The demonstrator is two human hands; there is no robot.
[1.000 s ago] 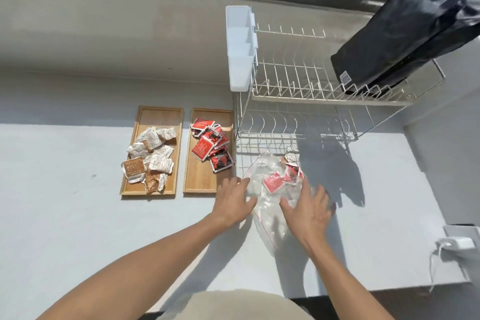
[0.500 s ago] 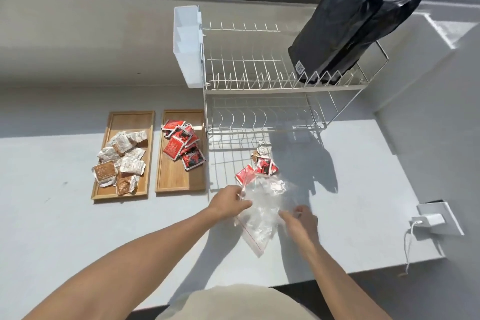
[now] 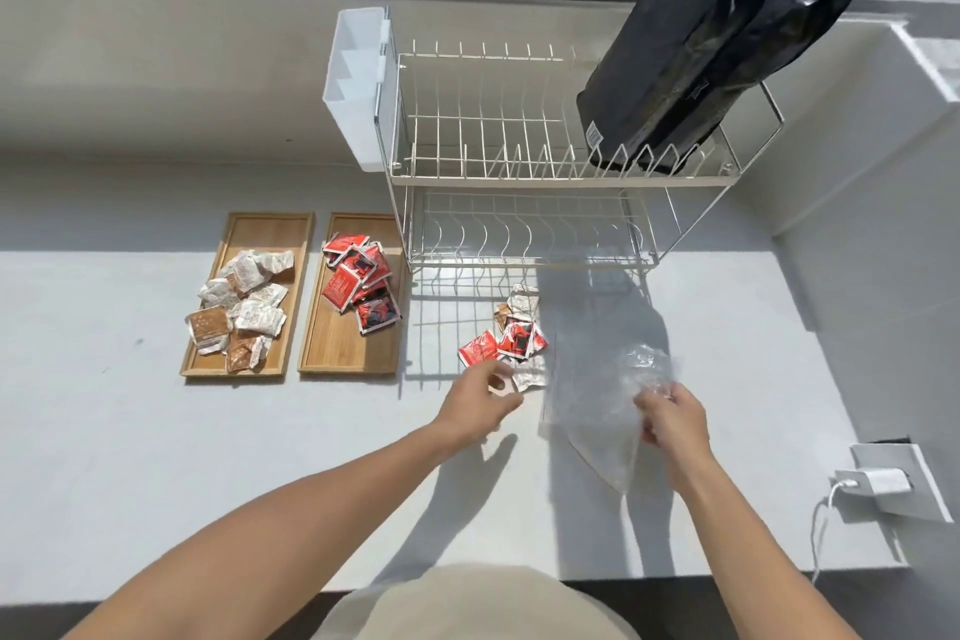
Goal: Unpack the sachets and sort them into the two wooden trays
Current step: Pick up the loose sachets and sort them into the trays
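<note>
Two wooden trays lie side by side on the white counter. The left tray (image 3: 260,230) holds several white and brown sachets (image 3: 241,309). The right tray (image 3: 337,353) holds several red sachets (image 3: 358,283). A loose pile of red, white and brown sachets (image 3: 511,335) lies on the counter in front of the dish rack. My left hand (image 3: 480,400) hovers just below that pile, fingers apart, holding nothing. My right hand (image 3: 672,424) grips a clear plastic bag (image 3: 597,411), which hangs to the right of the pile and looks emptied.
A two-tier wire dish rack (image 3: 545,172) stands behind the pile, with a white cutlery holder (image 3: 358,83) on its left side and black bags (image 3: 701,42) on its top tier. A white charger (image 3: 872,481) is plugged into the right wall.
The sachets have come out of the bag onto the counter. My right hand has pulled the bag away to the right. My left hand has let go of the bag.
</note>
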